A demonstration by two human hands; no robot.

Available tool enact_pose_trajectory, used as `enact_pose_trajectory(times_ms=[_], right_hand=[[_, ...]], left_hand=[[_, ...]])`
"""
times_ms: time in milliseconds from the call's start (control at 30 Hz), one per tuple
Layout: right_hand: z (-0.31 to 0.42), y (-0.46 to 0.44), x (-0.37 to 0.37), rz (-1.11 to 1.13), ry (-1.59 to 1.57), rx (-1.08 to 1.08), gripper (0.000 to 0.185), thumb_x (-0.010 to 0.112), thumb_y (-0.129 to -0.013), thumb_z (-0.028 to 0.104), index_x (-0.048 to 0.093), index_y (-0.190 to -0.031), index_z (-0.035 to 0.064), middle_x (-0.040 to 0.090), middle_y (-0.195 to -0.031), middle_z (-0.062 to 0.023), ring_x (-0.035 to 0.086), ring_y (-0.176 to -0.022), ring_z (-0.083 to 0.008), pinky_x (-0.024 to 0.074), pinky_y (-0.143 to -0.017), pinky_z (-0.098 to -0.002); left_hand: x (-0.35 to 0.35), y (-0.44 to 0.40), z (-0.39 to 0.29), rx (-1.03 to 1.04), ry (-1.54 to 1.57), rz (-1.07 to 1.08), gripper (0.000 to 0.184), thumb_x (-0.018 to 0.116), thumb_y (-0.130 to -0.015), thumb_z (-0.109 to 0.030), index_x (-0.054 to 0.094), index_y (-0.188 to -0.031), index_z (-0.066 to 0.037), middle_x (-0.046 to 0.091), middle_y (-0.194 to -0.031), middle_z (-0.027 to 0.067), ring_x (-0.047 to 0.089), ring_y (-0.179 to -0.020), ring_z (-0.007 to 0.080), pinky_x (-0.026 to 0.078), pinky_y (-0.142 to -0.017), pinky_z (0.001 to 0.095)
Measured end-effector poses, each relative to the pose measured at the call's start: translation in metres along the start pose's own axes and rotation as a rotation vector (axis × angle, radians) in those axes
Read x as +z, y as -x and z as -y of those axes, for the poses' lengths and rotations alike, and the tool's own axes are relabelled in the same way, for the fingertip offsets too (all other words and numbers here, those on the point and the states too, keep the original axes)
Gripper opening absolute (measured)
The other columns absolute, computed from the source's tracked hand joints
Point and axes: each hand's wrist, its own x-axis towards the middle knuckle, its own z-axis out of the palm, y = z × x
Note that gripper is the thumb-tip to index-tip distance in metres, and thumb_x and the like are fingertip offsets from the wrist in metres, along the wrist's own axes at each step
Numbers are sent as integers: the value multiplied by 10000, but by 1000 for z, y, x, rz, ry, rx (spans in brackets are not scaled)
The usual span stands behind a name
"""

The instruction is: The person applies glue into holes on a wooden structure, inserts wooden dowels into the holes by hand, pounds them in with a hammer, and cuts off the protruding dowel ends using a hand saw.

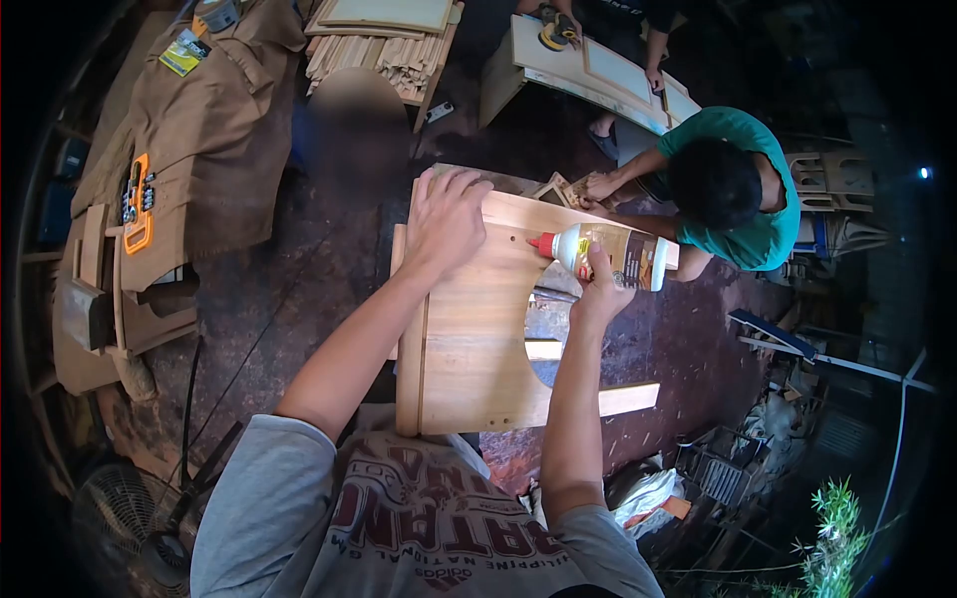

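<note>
My right hand (602,289) is wrapped round a glue bottle (643,261) with a brown label and a red nozzle. The bottle lies tilted almost flat, its nozzle pointing left beside a small hole (513,239) in a light wooden panel (469,334); contact with the wood cannot be made out. The panel has a curved cutout on its right side and more small holes along its near edge. At the panel's far left corner, my left hand (449,221) grips the edge with its fingers bent over it.
Across from me, a person in a green shirt (768,189) handles a small wooden frame (556,191). Behind, others work at a table with a sander (556,30). Left is a cloth-covered bench (214,130) with an orange tool case (138,204); a fan (125,508) stands lower left.
</note>
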Motion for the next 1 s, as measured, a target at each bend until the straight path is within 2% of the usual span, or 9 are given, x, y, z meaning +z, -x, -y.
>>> enact_pose_trajectory(times_ms=[133, 200, 300, 367, 467, 700, 733, 867, 1000], right_hand=[[12, -10, 7, 111, 26, -60, 477, 841, -857, -2, 631, -1285, -26, 727, -1150, -123, 740, -949, -204, 638, -787, -356], [18, -14, 13, 153, 179, -197, 483, 842, -848, -17, 630, -1281, -41, 727, -1143, -127, 730, -985, -206, 606, -892, -349], [38, -23, 18, 239, 349, -165, 494, 856, -838, -5, 629, -1275, -44, 726, -1139, -130, 723, -1014, -211, 574, -958, -343], [53, -27, 17, 203, 463, -277, 483, 863, -831, 8, 636, -1256, -35, 725, -1128, -124, 731, -981, -200, 598, -880, -329], [78, -25, 5, 219, 68, 67, 575, 874, -824, 35, 603, -1326, -35, 721, -1151, -129, 744, -941, -217, 621, -794, -328], [41, -6, 20, 215, 44, 189, 585, 856, -837, 25, 571, -1347, -11, 717, -1140, -122, 745, -946, -211, 638, -757, -339], [35, -5, 21, 217, 77, 157, 570, 866, -856, 116, 579, -1345, 52, 707, -1116, -89, 727, -912, -176, 605, -696, -303], [26, -7, 19, 205, 83, 196, 552, 864, -865, 132, 583, -1334, 53, 711, -1122, -90, 730, -913, -174, 603, -667, -287], [21, -8, 22, 170, 58, 227, 512, 853, -890, 135, 598, -1327, 57, 714, -1133, -95, 735, -917, -183, 631, -682, -310]], left_hand=[[-2, -1, 0, 10, -2, -4, 304, 622, -970, -106, 735, -1252, -109, 698, -1339, 74, 568, -1360, 276, 304, -1239, 552], [-2, 2, -1, 16, 3, -2, 302, 619, -974, -109, 736, -1253, -108, 700, -1335, 74, 570, -1358, 273, 303, -1240, 555], [-1, 2, -1, 9, 30, -21, 324, 624, -926, -97, 742, -1228, -91, 716, -1319, 68, 583, -1350, 259, 305, -1250, 550], [1, 2, 1, 7, 33, -40, 309, 616, -934, -93, 746, -1214, -87, 726, -1295, 60, 594, -1331, 253, 308, -1248, 543], [-2, -1, 1, 1, 37, -3, 307, 608, -977, -114, 735, -1256, -112, 717, -1301, 63, 592, -1322, 264, 312, -1237, 557], [0, -2, 4, -7, 30, 25, 307, 615, -969, -108, 734, -1252, -114, 718, -1293, 55, 600, -1302, 252, 315, -1231, 559], [2, -2, 4, -3, 42, -3, 310, 625, -942, -97, 737, -1232, -103, 722, -1273, 56, 603, -1290, 255, 313, -1235, 550], [6, 0, 5, 0, 58, -34, 318, 637, -912, -84, 738, -1213, -94, 724, -1261, 61, 606, -1279, 261, 314, -1235, 546], [3, -1, 4, -14, 40, 15, 298, 626, -963, -102, 733, -1240, -110, 718, -1285, 48, 605, -1288, 250, 315, -1230, 556]])
